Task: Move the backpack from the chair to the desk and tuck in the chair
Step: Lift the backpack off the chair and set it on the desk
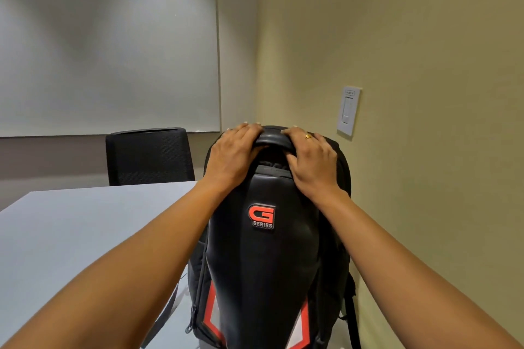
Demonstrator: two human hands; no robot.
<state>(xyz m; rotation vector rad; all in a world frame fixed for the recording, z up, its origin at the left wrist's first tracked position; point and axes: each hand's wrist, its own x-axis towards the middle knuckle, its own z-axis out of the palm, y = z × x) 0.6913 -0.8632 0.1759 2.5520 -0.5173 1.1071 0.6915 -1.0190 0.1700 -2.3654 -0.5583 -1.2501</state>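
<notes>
While the black backpack (272, 249) stands upright at the right edge of the pale desk (85, 235), close to the yellow-green wall (425, 37), both hands sit on its top. The left hand (232, 154) and right hand (310, 159) each curl their fingers over the carry handle (272, 139), gripping it from either side. Beyond the desk stands a black mesh chair (149, 156), below a whiteboard (107, 42).

Soft, even indoor light; two ceiling lamps glare off the whiteboard (107, 45); wide-angle bending at edges, slight softness.
</notes>
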